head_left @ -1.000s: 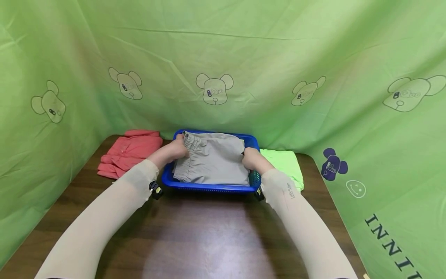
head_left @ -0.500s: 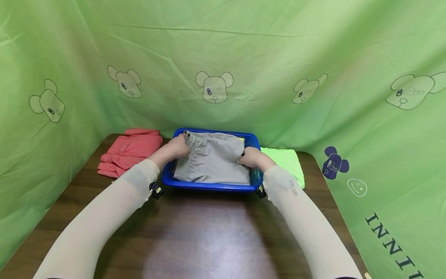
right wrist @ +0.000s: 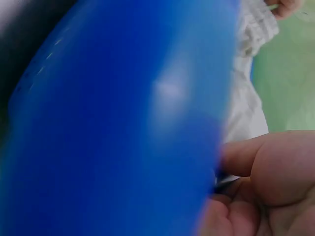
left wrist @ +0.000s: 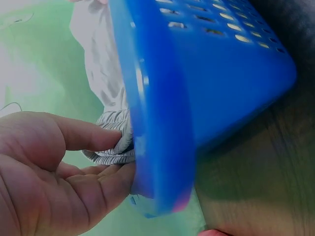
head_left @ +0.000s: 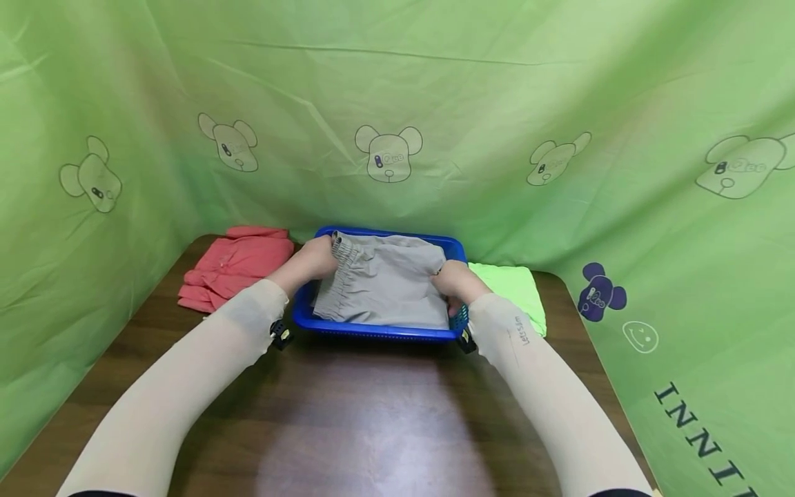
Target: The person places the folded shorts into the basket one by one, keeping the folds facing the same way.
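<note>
Folded grey shorts [head_left: 391, 283] with a gathered elastic waistband lie in a blue plastic basket [head_left: 373, 333]. At the waistband end, my left hand [head_left: 313, 258] pinches the band between thumb and fingers. The left wrist view shows that waistband [left wrist: 109, 158] in the grasp of the left hand [left wrist: 64, 167], beside the basket's rim [left wrist: 157, 98]. My right hand [head_left: 458, 281] grips the opposite edge of the shorts, inside the basket's right end. In the right wrist view the basket wall [right wrist: 113, 123] covers part of the right hand's fingers [right wrist: 236, 216].
A folded coral-red garment [head_left: 239, 266] lies on the brown wooden table [head_left: 366, 421] left of the basket. Right of it is a folded neon-green garment [head_left: 512, 293]. A green printed curtain [head_left: 397, 90] hangs close behind and along both sides.
My right fingers have shifted on the edge of the shorts, and the thumb now sits closer to the cloth. The left hand keeps its hold on the waistband. The head view has shifted slightly.
</note>
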### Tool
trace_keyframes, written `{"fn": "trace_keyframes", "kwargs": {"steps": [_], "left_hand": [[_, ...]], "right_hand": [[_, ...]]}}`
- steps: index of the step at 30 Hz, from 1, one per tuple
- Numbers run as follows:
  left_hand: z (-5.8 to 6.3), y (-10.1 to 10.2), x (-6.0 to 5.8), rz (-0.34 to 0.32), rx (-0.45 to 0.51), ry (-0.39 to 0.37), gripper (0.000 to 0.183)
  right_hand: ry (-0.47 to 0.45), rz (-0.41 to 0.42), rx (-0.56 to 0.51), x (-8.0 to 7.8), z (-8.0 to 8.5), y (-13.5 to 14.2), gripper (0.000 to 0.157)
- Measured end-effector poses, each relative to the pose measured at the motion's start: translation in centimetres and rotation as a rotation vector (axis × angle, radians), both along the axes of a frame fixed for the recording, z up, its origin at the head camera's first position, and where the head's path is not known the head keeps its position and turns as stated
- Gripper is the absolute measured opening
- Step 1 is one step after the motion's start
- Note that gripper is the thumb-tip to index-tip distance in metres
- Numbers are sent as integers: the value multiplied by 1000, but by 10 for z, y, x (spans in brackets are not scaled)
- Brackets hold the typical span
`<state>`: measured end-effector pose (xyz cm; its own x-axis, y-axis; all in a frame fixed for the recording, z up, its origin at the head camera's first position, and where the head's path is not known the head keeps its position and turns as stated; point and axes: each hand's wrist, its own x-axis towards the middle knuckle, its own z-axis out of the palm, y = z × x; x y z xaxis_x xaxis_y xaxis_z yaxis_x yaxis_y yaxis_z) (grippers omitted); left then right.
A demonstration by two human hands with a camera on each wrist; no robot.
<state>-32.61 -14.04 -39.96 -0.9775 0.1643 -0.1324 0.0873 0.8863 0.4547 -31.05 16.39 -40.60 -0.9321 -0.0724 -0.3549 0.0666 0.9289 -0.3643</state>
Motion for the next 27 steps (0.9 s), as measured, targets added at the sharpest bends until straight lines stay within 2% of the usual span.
{"fn": "trace_keyframes", "kwargs": {"steps": [2,4,9,11,14,17,20,21,24,27], "left_hand": [[1,1,0,-4,-17,7,51],[2,1,0,-4,-27,10,46],[7,0,4,20,-38,24,33],[10,0,7,28,-41,43,22],[15,0,11,35,-37,61,3],[21,-1,15,31,-21,76,15],[24,-3,16,-11,5,104,9],[24,-4,15,-35,36,90,7],[20,-5,13,-102,112,3,20],[18,-5,14,-127,155,-125,32]], "right_hand": [[18,3,40,1,1,0,37],[19,-29,19,3,1,-1,34],[-43,-167,-130,8,2,0,30],[-46,-189,-160,11,3,1,30],[-36,-197,-184,14,6,2,33],[-34,-188,-228,17,11,5,37],[-51,-144,-331,18,17,8,40],[-49,-128,-372,18,18,8,39],[-31,-78,-455,15,18,10,37],[-10,-39,-432,12,14,11,44]]}}
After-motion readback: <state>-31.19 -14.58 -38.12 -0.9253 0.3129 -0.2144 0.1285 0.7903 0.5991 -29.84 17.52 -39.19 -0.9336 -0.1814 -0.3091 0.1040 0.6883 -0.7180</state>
